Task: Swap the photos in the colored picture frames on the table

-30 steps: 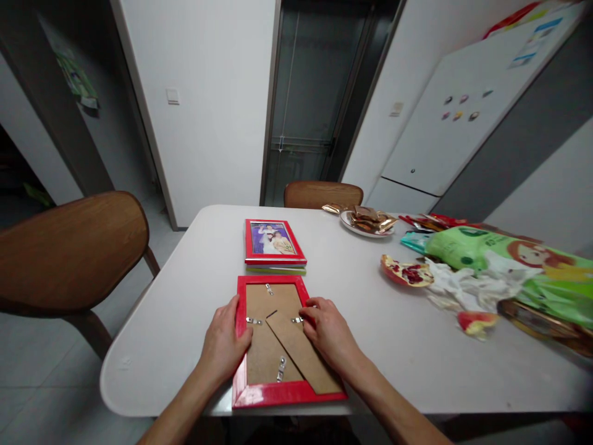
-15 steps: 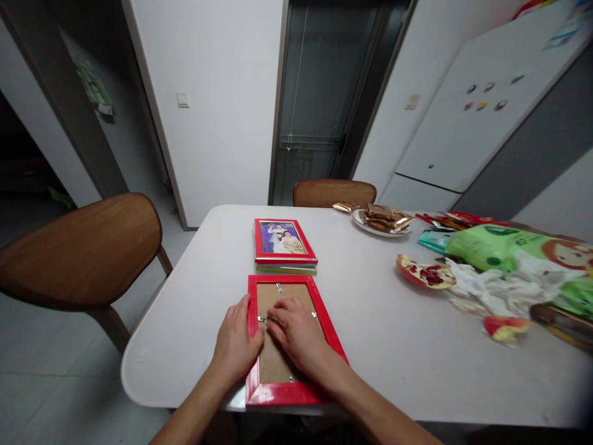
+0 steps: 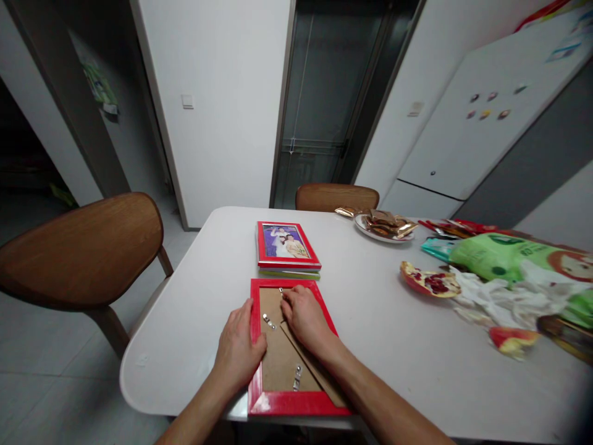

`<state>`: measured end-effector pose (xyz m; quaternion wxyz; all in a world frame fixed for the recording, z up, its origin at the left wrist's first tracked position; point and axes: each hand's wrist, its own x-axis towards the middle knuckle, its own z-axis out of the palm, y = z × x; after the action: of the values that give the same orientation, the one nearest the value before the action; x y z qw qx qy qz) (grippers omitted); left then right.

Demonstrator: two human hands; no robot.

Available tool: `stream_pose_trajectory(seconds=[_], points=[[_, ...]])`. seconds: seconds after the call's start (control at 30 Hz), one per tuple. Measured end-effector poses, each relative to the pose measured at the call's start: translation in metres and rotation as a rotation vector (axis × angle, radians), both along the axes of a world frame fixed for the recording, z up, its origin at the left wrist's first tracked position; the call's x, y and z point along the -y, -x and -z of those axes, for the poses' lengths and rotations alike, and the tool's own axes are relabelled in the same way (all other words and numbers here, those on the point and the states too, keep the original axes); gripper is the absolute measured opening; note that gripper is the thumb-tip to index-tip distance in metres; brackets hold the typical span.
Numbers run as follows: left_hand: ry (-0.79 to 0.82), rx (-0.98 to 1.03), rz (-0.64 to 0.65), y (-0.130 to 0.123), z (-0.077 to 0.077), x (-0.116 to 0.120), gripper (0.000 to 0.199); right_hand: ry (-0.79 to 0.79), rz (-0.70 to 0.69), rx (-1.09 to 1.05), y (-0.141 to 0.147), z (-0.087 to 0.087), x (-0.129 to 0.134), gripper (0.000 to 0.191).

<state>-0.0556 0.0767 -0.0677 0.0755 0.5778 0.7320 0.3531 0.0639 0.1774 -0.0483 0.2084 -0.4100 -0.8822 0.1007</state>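
Note:
A red picture frame [image 3: 278,403] lies face down at the table's near edge, showing its brown backing board [image 3: 274,358]. My left hand [image 3: 239,340] is closed on the frame's left side, the thumb on top and the fingers along the outer edge. At the upper part of the backing, my right hand [image 3: 303,314] pinches at the small metal clip [image 3: 280,290], which the fingers partly cover. Another metal clip [image 3: 269,321] sits slantwise by the left side, and a lower clip [image 3: 297,377] near the bottom. My right forearm hides part of the frame's right side.
Beyond the frame lies a stack topped by a red-framed photo [image 3: 286,242]. To the right are a plate of wrapped snacks [image 3: 384,226], an opened pomegranate piece [image 3: 430,282], crumpled tissues [image 3: 504,296] and a green package [image 3: 491,253]. Wooden chairs [image 3: 83,247] stand around the white table [image 3: 194,278].
My right hand has moved from the left clip up to the top one. The left clip now lies slanted on the backing. My left hand stays on the frame's side.

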Motion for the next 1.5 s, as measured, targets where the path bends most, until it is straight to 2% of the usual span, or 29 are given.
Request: stream_pose_trajectory(seconds=[0.13,0.47,0.57,0.63,0.73,0.8,1.0,1.07,1.13,1.2,1.27,1.4,1.5], points=[[0.014,-0.008,0.007,0.0,-0.001,-0.001,0.054,0.008,0.045,0.038,-0.002,0.001,-0.013,0.022],[0.042,-0.038,-0.012,-0.001,-0.004,-0.003,0.052,0.037,-0.002,0.021,-0.004,0.0,-0.014,0.026],[0.065,-0.033,-0.027,-0.001,-0.007,-0.007,0.05,0.074,-0.097,-0.054,-0.021,-0.008,-0.008,0.028],[0.08,-0.033,-0.025,-0.001,-0.008,-0.011,0.05,0.123,-0.215,-0.072,-0.038,-0.016,0.003,0.026],[0.094,-0.038,-0.025,-0.001,-0.01,-0.015,0.05,0.203,-0.41,0.003,-0.06,-0.025,0.024,0.023],[0.1,-0.043,-0.034,-0.001,-0.011,-0.016,0.049,0.196,-0.453,0.04,-0.066,-0.026,0.034,0.022],[0.101,-0.066,-0.03,-0.001,-0.009,-0.015,0.05,0.1,-0.361,0.018,-0.057,-0.01,0.038,0.008],[0.096,-0.058,-0.031,-0.001,-0.009,-0.015,0.05,0.092,-0.33,-0.021,-0.056,-0.006,0.036,0.01],[0.091,-0.045,-0.035,-0.001,-0.009,-0.015,0.05,0.085,-0.244,-0.059,-0.057,-0.004,0.035,0.019],[0.078,-0.036,-0.038,-0.002,-0.01,-0.014,0.05,0.076,-0.13,-0.058,-0.058,-0.004,0.034,0.029],[0.062,-0.029,-0.036,-0.002,-0.01,-0.013,0.049,0.085,-0.068,-0.021,-0.057,-0.004,0.033,0.031],[0.035,-0.001,-0.026,0.001,-0.007,-0.013,0.046,0.123,-0.036,-0.029,-0.054,-0.006,0.03,0.028],[0.014,0.076,-0.02,0.004,-0.005,-0.015,0.04,0.143,-0.016,-0.033,-0.052,-0.015,0.028,0.028]])
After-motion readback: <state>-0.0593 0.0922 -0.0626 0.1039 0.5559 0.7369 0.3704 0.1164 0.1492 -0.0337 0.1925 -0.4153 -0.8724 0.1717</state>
